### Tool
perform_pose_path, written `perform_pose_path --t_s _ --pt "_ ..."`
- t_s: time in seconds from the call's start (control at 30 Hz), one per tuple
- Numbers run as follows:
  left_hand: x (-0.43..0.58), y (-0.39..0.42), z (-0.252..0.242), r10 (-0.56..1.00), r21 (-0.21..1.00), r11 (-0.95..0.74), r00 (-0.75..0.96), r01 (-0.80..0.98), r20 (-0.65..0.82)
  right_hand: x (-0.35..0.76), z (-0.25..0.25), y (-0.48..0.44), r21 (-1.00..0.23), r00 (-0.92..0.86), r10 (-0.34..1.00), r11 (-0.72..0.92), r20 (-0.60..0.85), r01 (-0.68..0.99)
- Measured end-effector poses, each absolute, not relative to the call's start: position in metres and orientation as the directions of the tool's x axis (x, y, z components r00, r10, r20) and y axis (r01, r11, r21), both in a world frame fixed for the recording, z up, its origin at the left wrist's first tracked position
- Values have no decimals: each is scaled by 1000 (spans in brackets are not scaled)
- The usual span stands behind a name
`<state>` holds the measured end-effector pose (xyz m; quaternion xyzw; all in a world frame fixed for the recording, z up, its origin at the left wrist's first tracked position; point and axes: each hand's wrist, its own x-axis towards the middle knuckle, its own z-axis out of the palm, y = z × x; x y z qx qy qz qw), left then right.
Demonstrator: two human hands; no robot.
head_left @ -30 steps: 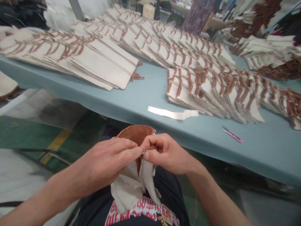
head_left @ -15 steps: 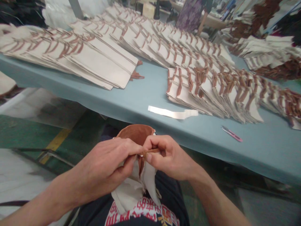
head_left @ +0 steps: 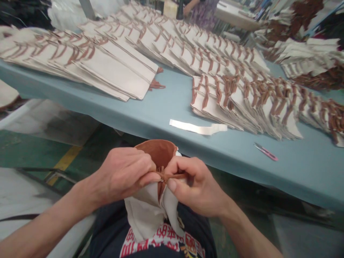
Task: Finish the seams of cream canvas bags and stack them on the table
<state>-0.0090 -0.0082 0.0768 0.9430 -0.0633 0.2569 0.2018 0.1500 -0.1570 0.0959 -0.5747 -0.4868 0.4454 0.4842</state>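
Over my lap I hold a cream cloth bag [head_left: 146,211] with a brown lining showing at its open top [head_left: 158,152]. My left hand [head_left: 122,175] is closed, pinching the bag's edge at its left side. My right hand [head_left: 189,186] is closed too, its thumb and fingers pinching a thin brown drawstring [head_left: 172,176] that runs from the bag's mouth. The two hands meet fingertip to fingertip at the seam. The lower part of the bag hangs down over my printed shirt.
A blue table [head_left: 166,104] stretches ahead, covered with long overlapping rows of flat cream bags with brown cords [head_left: 236,96] and a second fan of them [head_left: 88,61]. A white strip [head_left: 197,128] and small pink snips [head_left: 266,152] lie near the front edge. Another person [head_left: 201,12] stands at the far end.
Both hands have drawn slightly nearer to me and shifted their pinch along the bag's top; the brown cord now shows more clearly between my right thumb and fingers.
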Motion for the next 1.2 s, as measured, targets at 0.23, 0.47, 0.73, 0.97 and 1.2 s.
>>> perform_pose_path --t_s 0.23,0.47,0.73,0.97,1.2 --pt "1 -12 55 105 515 -805 784 -294 611 150 80 -164 -999 133 990 -42 -44 -20" --pt "-2 -13 95 -6 472 -848 895 -241 446 163 99 -166 -872 92 977 126 191 473" --pt "12 -25 106 82 528 -845 958 -78 274 169 101 -170 -752 66 958 175 278 636" --pt "17 -26 101 85 952 -304 995 -29 57 182 101 -178 -846 63 969 175 238 504" --pt "-2 -35 105 254 933 -353 951 -75 173 206 68 -171 -916 158 971 104 177 386"
